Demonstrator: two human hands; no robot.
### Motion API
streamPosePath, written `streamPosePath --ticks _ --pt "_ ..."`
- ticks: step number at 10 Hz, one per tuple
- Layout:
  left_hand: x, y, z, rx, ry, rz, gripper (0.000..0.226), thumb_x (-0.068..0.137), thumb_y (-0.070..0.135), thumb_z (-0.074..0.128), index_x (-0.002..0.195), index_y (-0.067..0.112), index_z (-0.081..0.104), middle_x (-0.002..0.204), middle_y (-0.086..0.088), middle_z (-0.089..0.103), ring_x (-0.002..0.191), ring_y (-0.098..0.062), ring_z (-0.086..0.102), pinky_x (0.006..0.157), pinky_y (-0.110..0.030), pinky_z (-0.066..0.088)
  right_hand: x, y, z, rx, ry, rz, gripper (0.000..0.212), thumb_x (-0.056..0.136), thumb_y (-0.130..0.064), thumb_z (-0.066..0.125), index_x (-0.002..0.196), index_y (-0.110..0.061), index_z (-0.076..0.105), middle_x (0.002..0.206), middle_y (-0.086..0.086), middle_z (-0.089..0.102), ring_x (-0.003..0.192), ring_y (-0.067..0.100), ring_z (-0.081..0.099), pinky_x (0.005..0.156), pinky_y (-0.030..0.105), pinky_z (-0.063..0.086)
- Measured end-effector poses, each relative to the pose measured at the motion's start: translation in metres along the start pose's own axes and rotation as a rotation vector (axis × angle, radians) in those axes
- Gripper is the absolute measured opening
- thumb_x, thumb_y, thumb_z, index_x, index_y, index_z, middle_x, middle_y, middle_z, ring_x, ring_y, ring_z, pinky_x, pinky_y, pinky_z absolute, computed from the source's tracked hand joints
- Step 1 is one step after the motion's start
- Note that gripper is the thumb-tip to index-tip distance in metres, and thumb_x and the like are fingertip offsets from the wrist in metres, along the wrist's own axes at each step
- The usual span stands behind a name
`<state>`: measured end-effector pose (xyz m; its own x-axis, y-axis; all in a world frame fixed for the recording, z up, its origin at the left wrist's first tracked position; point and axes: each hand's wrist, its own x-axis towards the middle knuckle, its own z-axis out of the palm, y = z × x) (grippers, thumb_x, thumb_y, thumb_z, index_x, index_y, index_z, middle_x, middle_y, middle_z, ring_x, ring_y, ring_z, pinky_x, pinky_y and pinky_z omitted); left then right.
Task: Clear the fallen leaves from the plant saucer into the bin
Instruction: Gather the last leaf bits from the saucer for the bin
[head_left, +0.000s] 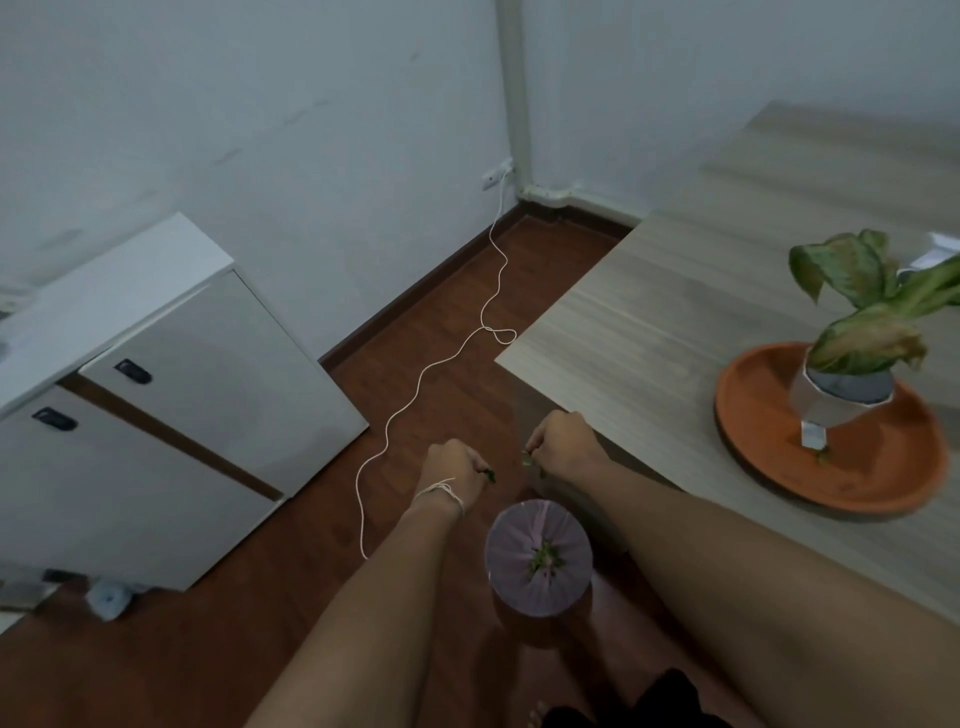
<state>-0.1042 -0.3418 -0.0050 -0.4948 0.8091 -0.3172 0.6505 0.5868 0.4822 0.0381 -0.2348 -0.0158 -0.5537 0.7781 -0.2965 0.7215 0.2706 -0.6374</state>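
A round orange saucer (769, 447) lies on the wooden table at the right, with a potted plant (857, 312) in a white pot standing in it. One small leaf (822, 456) lies in the saucer by the pot. On the floor below stands a bin (538, 558) lined with a pale purple bag, with several green leaves at its bottom. My left hand (451, 470) and my right hand (563, 441) are held just beyond and above the bin. Each hand is closed on small green leaf bits.
The wooden table (639, 338) fills the right side, its corner close to my right hand. A white cabinet (208, 395) with two doors stands at the left. A white cable (431, 364) snakes across the brown floor from a wall socket.
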Motion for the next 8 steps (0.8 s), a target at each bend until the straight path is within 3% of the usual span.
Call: streamPosePath --ticks 3,4,8 --pt "0.015 -0.002 -0.005 0.023 0.01 0.021 0.012 0.071 0.019 0.069 0.079 0.021 0.078 0.082 -0.006 0.077 0.088 -0.024 0.07 0.083 -0.032 0.057 0.002 -0.002 0.011 -0.014 -0.055 0.031 0.023 0.084 0.0 0.061 0.085 -0.013 0.079 0.094 0.01 0.077 0.089 0.025 0.071 0.076 0.029 0.056" --pt "0.016 -0.007 -0.003 0.037 -0.003 0.028 0.014 0.076 0.021 0.068 0.087 0.018 0.077 0.089 -0.007 0.077 0.093 -0.027 0.068 0.085 -0.032 0.056 0.004 -0.003 0.013 -0.004 -0.065 0.032 0.015 0.084 -0.005 0.066 0.086 -0.012 0.079 0.094 0.01 0.077 0.088 0.023 0.071 0.078 0.031 0.058" --pt "0.025 -0.024 0.011 0.077 -0.09 0.078 0.024 0.086 0.021 0.059 0.105 0.014 0.073 0.109 -0.011 0.073 0.11 -0.033 0.062 0.097 -0.035 0.05 0.011 0.002 0.022 0.001 -0.117 0.029 0.02 0.084 -0.011 0.063 0.096 -0.013 0.078 0.11 0.005 0.075 0.102 0.018 0.068 0.083 0.026 0.053"
